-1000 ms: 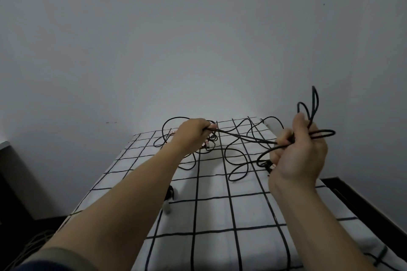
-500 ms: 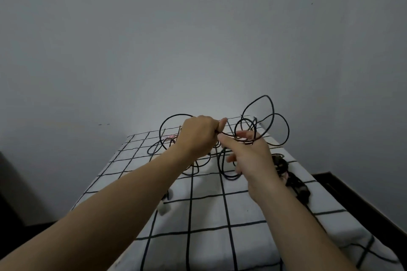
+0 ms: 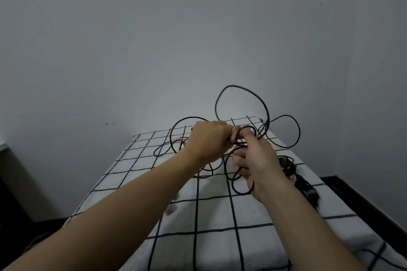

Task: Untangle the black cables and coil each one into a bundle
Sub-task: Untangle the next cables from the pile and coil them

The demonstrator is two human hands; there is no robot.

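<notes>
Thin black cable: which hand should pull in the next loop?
Left hand: it pinches the thin black cable beside the loose tangle; the right hand is occupied gripping the gathered loops.

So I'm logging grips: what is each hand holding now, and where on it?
Both hold the black cable: the left hand grips a strand mid-length, the right hand grips the gathered loops.

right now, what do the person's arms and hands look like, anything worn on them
Two bare hands: the left hand and the right hand show no gloves, rings or watch. The left forearm and the right forearm are uncovered all the way to the frame's edge, with no sleeve, strap or marking in view.
</notes>
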